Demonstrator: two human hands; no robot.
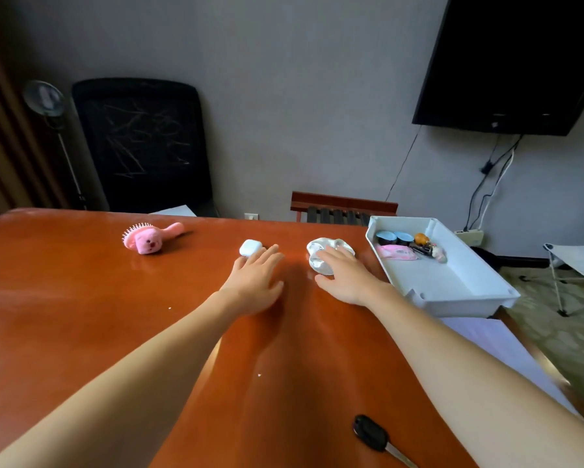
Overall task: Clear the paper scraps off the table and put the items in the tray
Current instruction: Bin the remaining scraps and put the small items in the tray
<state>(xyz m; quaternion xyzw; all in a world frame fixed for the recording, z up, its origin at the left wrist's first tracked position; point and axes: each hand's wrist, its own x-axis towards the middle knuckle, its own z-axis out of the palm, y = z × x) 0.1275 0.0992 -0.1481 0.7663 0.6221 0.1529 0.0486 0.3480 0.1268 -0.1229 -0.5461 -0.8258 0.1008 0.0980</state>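
On the brown table [81, 298], my left hand [255, 283] lies flat with straight fingers, its fingertips just touching a small white earbud case [250, 247]. My right hand [343, 273] rests with spread fingers on a crumpled white paper wad [321, 253]. A white tray [452, 285] stands at the table's right edge; it holds two dark round tins, a pink packet and a few small trinkets at its far end. A pink plush-faced hairbrush [148, 238] lies at the far left. A black car key [373, 435] lies near the front edge.
Two tiny white scraps [169, 308] [259, 375] dot the tabletop. Behind the table stand a black office chair [142, 143], a floor lamp and a wooden rack. A black TV hangs on the wall at the upper right. A folding chair stands on the floor at far right.
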